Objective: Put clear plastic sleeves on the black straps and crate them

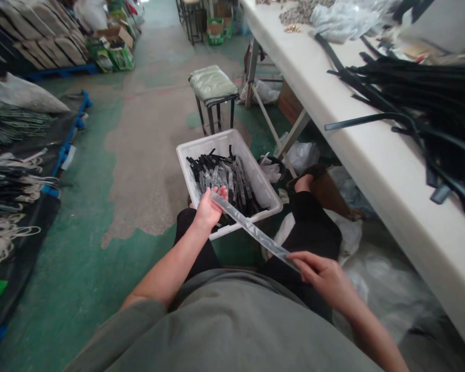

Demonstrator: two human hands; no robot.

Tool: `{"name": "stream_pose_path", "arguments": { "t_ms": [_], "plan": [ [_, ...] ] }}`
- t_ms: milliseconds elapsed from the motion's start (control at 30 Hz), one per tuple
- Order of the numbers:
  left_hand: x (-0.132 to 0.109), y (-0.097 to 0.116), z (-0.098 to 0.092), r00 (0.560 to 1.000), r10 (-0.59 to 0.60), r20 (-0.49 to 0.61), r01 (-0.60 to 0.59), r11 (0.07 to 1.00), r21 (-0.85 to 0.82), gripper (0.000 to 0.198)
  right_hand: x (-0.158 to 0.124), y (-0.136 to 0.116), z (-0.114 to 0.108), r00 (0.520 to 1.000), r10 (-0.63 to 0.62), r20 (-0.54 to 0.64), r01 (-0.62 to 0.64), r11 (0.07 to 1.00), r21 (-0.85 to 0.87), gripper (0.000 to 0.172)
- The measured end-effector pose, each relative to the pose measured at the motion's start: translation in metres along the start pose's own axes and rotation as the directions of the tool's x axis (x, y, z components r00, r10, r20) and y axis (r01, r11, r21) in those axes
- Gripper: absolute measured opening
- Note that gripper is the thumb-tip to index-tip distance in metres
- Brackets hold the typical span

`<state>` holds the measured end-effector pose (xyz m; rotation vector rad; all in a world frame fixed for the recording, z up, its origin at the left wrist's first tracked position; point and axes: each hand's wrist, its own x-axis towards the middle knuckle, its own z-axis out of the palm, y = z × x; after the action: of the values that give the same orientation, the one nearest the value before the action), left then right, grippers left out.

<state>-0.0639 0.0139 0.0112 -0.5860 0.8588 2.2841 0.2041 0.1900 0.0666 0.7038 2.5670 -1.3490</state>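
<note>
A long, flat, shiny grey strip (251, 227) stretches slantwise over my lap, its far end higher in the picture than its near end. My left hand (210, 209) is turned palm up and grips the far end, its fingers curled beside it. At the near end, my right hand (320, 276) pinches the strip between thumb and fingers. Just beyond my left hand, a white plastic bin (261, 181) holds many short black strips (217, 173), some with a shiny, clear-looking wrap. The strip crosses above the bin's near rim.
On the right, a long white table (356, 129) bears a heap of black straps (422, 98), with some ends overhanging its edge. A padded stool (213, 85) stands behind the bin. Bundled cords (11, 186) lie on a pallet at left. Plastic bags (383, 279) lie under the table.
</note>
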Motion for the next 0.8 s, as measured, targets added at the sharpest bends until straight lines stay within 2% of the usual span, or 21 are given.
{"name": "stream_pose_path", "arguments": {
  "t_ms": [67,100,167,233,300,367,467,567,600,667,733,800],
  "plan": [
    [0.018,0.020,0.002,0.987,0.139,-0.075,-0.138,0.990,0.015,0.020,-0.008,0.014,0.002,0.998,0.036,0.050,-0.034,0.999,-0.034,0.031],
    [0.022,0.025,0.003,0.975,0.208,-0.078,-0.205,0.978,0.050,0.018,-0.010,0.019,0.005,0.995,0.047,0.083,-0.044,0.998,-0.041,0.030],
    [0.022,0.026,0.005,0.948,0.319,0.006,-0.315,0.932,0.176,0.018,-0.008,0.023,0.013,0.989,0.056,0.136,-0.051,0.998,-0.038,0.030],
    [0.012,0.013,0.005,0.920,0.349,0.181,-0.392,0.851,0.351,0.027,-0.001,0.019,0.021,0.988,0.050,0.144,-0.049,0.999,-0.014,0.030],
    [-0.003,-0.008,0.001,0.895,0.269,0.355,-0.429,0.732,0.529,0.033,0.011,0.009,0.026,0.995,0.035,0.098,-0.039,0.999,0.038,0.036],
    [-0.019,-0.028,-0.006,0.878,0.132,0.460,-0.444,0.581,0.682,0.034,0.024,-0.004,0.026,0.999,0.012,0.033,-0.016,0.992,0.127,0.053],
    [-0.035,-0.047,-0.019,0.857,-0.067,0.510,-0.465,0.322,0.824,0.029,0.041,-0.020,0.017,0.999,-0.005,-0.039,0.017,0.950,0.312,0.079],
    [-0.039,-0.053,-0.033,0.812,-0.215,0.543,-0.535,0.098,0.839,0.026,0.047,-0.027,0.006,0.997,-0.012,-0.070,0.044,0.875,0.482,0.092],
    [-0.038,-0.054,-0.037,0.797,-0.250,0.550,-0.557,0.049,0.829,0.026,0.046,-0.027,0.004,0.997,-0.013,-0.071,0.049,0.850,0.524,0.092],
    [-0.038,-0.053,-0.043,0.784,-0.288,0.551,-0.577,-0.008,0.817,0.030,0.042,-0.025,0.001,0.998,-0.008,-0.063,0.044,0.807,0.588,0.077],
    [-0.040,-0.049,-0.044,0.788,-0.299,0.538,-0.569,-0.022,0.822,0.031,0.036,-0.023,0.001,0.998,-0.002,-0.068,0.045,0.774,0.631,0.052],
    [-0.046,-0.047,-0.039,0.782,-0.301,0.545,-0.574,-0.008,0.819,0.033,0.032,-0.022,0.004,0.997,0.008,-0.082,0.048,0.750,0.659,0.037]
  ]
}}
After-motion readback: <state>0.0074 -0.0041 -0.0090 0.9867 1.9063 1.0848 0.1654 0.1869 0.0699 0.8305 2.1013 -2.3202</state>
